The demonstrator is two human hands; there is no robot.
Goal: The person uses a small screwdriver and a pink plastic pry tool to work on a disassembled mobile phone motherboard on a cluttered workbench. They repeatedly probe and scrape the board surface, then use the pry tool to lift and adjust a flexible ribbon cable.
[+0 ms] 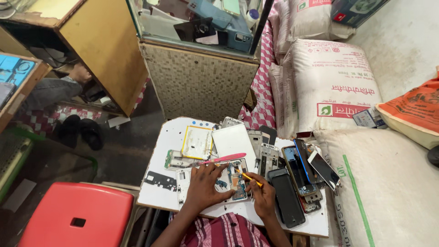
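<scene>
An opened phone (237, 180) with its blue circuit board showing lies on the white work board (167, 137). My left hand (204, 185) rests flat on the phone's left part, fingers spread, pressing it down. My right hand (261, 194) grips a thin yellow tool (249, 177) like a pen, its tip at the phone's right edge. A pink plastic pry tool (225, 158) lies just beyond my left fingers.
Several phone frames, screens and back covers (297, 171) crowd the board's right side; a white panel (234, 142) and yellow-edged battery (196, 142) lie behind. Large sacks (334, 87) stand right, a cabinet (199, 82) ahead, a red stool (77, 215) left. Another person's foot (82, 73) shows far left.
</scene>
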